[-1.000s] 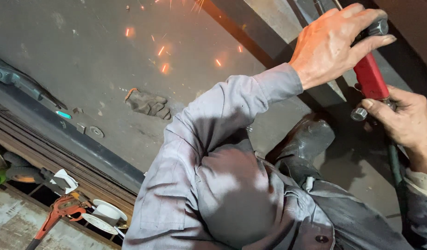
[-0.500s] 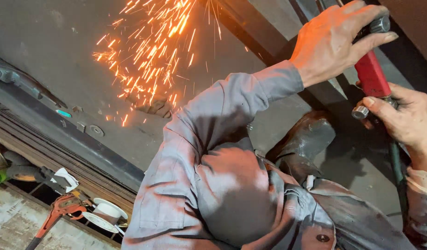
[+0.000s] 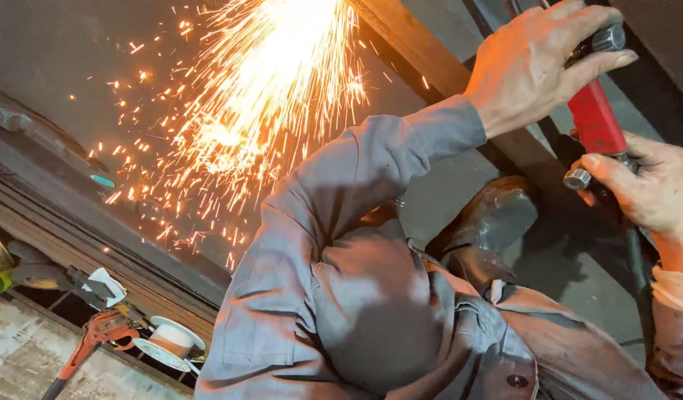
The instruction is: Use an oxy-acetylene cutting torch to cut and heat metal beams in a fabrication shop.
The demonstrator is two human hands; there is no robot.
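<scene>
My left hand (image 3: 534,67) reaches across at the top right, fingers wrapped over the upper end of a red-handled cutting torch (image 3: 597,118). Lower down, my right hand (image 3: 645,185) grips the same torch, thumb against a silver knob (image 3: 578,178). My grey sleeve (image 3: 371,192) runs from the bottom centre up to the left hand. A bright shower of orange sparks (image 3: 275,89) sprays down and left from the top centre, beside a dark steel beam (image 3: 415,44). The torch tip is hidden.
A dark boot (image 3: 497,215) rests on the grey floor under the beam. Stacked steel sections (image 3: 97,230) run diagonally at the left. A red-handled tool (image 3: 89,341) and a white spool (image 3: 171,341) lie at the bottom left.
The sparks have grown from a few scattered specks to a wide, bright shower. Both hands keep their hold on the torch and have barely shifted.
</scene>
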